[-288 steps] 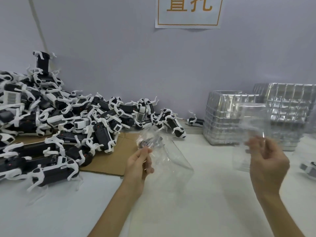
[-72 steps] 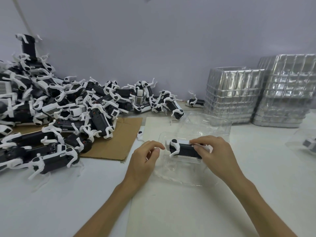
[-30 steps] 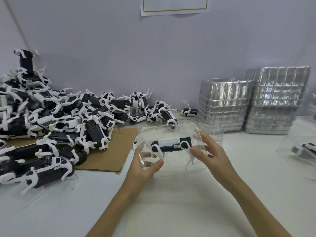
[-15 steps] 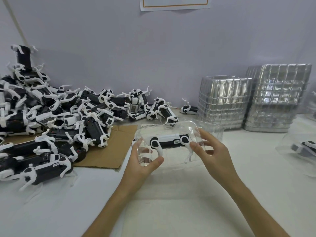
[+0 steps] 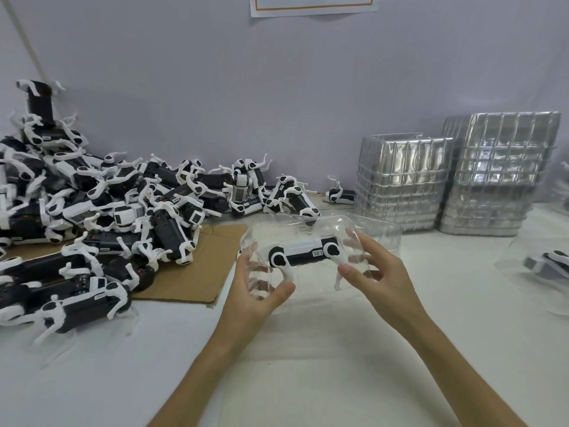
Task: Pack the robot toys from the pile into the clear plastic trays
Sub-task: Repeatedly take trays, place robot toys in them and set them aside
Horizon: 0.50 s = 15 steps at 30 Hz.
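Over white table (image 5: pixel 308 380): clear plastic tray (image 5: pixel 295 229) holds black-and-white robot toy (image 5: pixel 303 252)
Left hand (image 5: pixel 255 297), right hand (image 5: pixel 378 282): I see fingers (image 5: pixel 348 269) gripping tray ends

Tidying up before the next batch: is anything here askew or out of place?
The taller stack of clear trays at the right looks skewed, upper trays offset sideways from the lower ones; the wide lens may exaggerate this. One robot toy lies apart from the pile, by the wall beside the shorter stack.

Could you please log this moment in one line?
left hand: grips clear plastic tray | right hand: grips tray | robot toy: inside tray
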Available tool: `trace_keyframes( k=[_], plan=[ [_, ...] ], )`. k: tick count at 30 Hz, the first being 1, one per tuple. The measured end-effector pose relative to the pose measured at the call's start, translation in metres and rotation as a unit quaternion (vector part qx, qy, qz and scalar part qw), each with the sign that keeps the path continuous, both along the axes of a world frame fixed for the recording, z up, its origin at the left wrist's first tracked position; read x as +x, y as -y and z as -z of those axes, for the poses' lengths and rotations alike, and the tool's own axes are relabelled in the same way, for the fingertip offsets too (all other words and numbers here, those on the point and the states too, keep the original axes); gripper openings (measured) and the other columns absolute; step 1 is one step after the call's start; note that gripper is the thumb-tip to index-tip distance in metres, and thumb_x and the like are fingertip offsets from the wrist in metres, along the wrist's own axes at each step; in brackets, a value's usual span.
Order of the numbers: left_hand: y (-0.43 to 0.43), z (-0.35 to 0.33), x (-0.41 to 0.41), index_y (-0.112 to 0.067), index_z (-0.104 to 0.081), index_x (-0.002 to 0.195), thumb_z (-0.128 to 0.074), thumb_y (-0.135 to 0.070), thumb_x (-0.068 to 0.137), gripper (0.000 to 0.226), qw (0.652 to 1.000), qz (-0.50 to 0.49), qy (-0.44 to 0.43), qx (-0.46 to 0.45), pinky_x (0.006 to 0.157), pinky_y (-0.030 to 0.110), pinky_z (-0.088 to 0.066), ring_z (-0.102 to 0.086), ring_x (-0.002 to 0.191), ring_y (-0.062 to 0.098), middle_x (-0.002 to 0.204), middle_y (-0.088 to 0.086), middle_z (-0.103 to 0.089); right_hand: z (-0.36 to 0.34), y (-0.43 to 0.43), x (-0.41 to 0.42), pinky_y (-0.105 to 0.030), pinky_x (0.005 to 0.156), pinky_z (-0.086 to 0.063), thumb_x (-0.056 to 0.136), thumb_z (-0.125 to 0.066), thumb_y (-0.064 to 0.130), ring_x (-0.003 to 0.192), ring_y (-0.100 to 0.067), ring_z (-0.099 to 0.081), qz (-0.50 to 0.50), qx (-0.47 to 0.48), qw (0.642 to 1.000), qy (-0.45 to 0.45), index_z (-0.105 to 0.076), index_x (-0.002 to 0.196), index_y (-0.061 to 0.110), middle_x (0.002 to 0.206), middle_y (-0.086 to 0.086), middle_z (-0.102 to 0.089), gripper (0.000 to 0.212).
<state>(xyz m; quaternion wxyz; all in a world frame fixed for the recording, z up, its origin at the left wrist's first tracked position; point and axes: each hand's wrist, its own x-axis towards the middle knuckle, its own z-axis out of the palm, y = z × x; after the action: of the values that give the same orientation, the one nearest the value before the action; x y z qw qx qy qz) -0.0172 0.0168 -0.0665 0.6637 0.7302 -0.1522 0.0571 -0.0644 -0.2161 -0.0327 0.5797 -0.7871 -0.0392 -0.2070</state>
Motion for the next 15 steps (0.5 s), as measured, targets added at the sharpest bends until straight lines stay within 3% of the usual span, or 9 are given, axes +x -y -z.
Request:
trace_keyframes(
  k=[4,7,10,13,15],
  plan=[
    [0.0017,-0.0029,-0.0012,-0.054,-0.041,0.129,-0.083,-0.06,0.053,0.087,1.0,-0.005,-0.007,-0.005,0.071,0.03,-0.059,-0.065,0.082,0.001,0.115,-0.004,-0.057,0.0012,-0.0025,0.0009,-0.027,0.084,-0.053,0.087,-0.076,0.026,0.11,-0.009,-0.062,0.002,0.011,1.0,-0.006,-0.054,0.134,0.047,0.129,0.018,-0.063,0.057],
    [0.0005,-0.0051,-0.0011,-0.049,-0.043,0.128,-0.084,-0.057,0.052,0.087,1.0,-0.006,-0.017,-0.014,0.067,0.024,-0.056,-0.064,0.077,-0.001,0.112,-0.003,-0.057,-0.0015,-0.0019,0.002,-0.022,0.082,-0.051,0.077,-0.083,0.043,0.11,-0.003,-0.062,-0.012,0.055,0.998,-0.035,-0.052,0.127,0.057,0.132,0.022,-0.058,0.061],
    [0.0017,-0.0062,-0.0043,-0.039,-0.039,0.139,-0.086,-0.05,0.059,0.093,1.0,0.0,-0.007,0.011,0.069,0.026,-0.057,-0.065,0.081,0.006,0.114,-0.002,-0.056,0.0016,0.0011,0.0056,-0.03,0.089,-0.05,0.067,-0.082,0.057,0.111,-0.009,-0.064,-0.011,0.099,0.993,-0.068,-0.048,0.139,0.043,0.13,0.015,-0.062,0.08],
    [0.0029,-0.006,-0.0047,-0.033,-0.036,0.144,-0.088,-0.043,0.065,0.095,1.0,-0.016,-0.008,0.021,0.074,0.026,-0.057,-0.066,0.085,0.01,0.116,-0.002,-0.056,0.0025,0.0025,0.0071,-0.019,0.076,-0.048,0.062,-0.083,0.06,0.1,-0.01,-0.067,0.008,0.096,0.993,-0.07,-0.052,0.136,0.038,0.112,0.011,-0.07,0.083],
    [0.0023,-0.0055,-0.0043,-0.03,-0.035,0.146,-0.089,-0.043,0.066,0.097,0.999,-0.027,-0.016,0.029,0.08,0.031,-0.056,-0.065,0.088,0.013,0.117,-0.003,-0.055,0.0019,0.0007,0.0064,-0.015,0.067,-0.05,0.06,-0.08,0.06,0.083,-0.003,-0.064,0.033,0.078,0.995,-0.049,-0.054,0.131,0.041,0.109,0.009,-0.068,0.078]
  ],
)
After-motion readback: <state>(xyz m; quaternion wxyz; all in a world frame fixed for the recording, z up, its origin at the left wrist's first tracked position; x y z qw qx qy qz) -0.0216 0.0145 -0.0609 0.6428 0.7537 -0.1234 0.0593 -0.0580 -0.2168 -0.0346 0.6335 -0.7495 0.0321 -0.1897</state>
